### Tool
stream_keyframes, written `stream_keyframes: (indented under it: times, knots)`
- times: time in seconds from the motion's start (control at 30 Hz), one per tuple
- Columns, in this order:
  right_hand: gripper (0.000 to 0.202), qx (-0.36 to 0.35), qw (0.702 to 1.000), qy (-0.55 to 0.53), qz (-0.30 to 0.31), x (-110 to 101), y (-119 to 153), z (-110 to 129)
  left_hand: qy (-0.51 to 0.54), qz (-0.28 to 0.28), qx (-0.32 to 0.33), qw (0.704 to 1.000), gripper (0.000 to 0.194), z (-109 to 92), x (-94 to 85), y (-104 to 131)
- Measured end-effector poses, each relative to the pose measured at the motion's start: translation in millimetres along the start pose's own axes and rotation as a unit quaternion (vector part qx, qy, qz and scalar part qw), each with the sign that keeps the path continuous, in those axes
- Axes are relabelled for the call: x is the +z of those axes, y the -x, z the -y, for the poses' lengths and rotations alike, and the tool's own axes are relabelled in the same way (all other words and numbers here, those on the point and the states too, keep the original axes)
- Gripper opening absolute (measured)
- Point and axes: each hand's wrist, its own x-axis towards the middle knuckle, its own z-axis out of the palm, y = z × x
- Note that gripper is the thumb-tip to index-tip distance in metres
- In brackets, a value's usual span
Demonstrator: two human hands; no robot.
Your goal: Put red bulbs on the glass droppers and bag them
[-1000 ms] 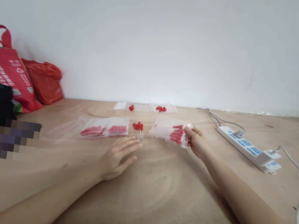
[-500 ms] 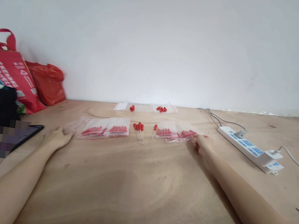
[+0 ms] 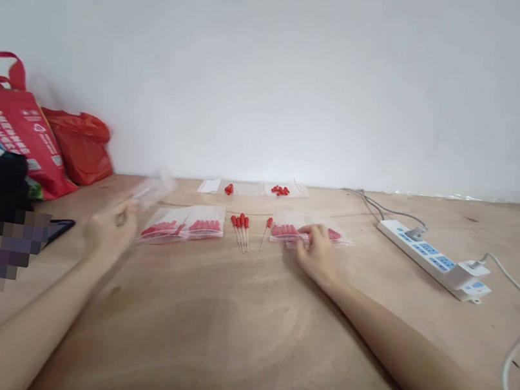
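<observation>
My left hand (image 3: 111, 228), blurred, is raised off the table at the left, its fingers closed on a clear plastic zip bag (image 3: 156, 187). Over the right-hand zip bags of red-bulbed droppers (image 3: 285, 230) lies my right hand (image 3: 322, 256), fingers bent and thumb apart, touching the plastic. Its fingertips are partly hidden. Two more filled zip bags (image 3: 206, 226) lie right of my left hand. Between the two groups rest several loose droppers (image 3: 242, 225) with red bulbs and thin clear stems, and a single dropper (image 3: 269, 224) beside them.
Near the wall lie loose red bulbs (image 3: 281, 191), a red bulb cluster (image 3: 229, 188) and a row of clear tubes (image 3: 248, 189). A white power strip (image 3: 421, 248) with cables is at right. A phone (image 3: 62, 229), red bag (image 3: 30, 128) and red plastic bag (image 3: 79, 142) stand left.
My left hand has lifted a clear zip bag off the table, up and to the right. My right hand has moved left from the bags' right end onto them.
</observation>
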Motion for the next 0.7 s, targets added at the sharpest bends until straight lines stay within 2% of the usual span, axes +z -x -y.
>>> stream_keyframes:
  times: [0.07,0.1,0.2,0.27,0.33,0.4,0.57,0.7]
  knots:
    - [0.015,-0.003,0.996,0.035,0.084,10.8,-4.0,18.9,0.077,0.031,0.068,0.994,0.033,-25.8,5.5,22.2]
    - [0.016,0.009,0.991,0.055,0.118,16.3,-8.0,28.1,0.114,0.07,0.124,0.983,0.033,-37.3,10.1,35.2]
    - [0.019,0.055,0.977,0.086,0.186,32.0,-25.0,50.8,0.181,0.192,0.328,0.907,0.034,-62.7,24.9,75.2]
    - [0.019,0.08,0.972,0.082,0.204,41.7,-37.1,59.8,0.171,0.289,0.388,0.859,0.035,-71.5,31.1,95.1]
    - [0.02,0.099,0.969,0.074,0.212,50.7,-47.2,63.9,0.147,0.349,0.409,0.83,0.043,-75.1,32.6,105.2]
    - [0.025,0.118,0.966,0.069,0.221,58.6,-54.8,64.3,0.125,0.376,0.417,0.818,0.047,-75.3,30.9,106.8]
    - [0.032,0.152,0.956,0.066,0.241,72.8,-65.8,61.8,0.094,0.393,0.421,0.812,0.048,-73.3,27.1,101.5]
    - [0.034,0.16,0.956,0.053,0.239,75.4,-70.0,64.1,0.096,0.393,0.416,0.815,0.048,-73.2,28.7,102.2]
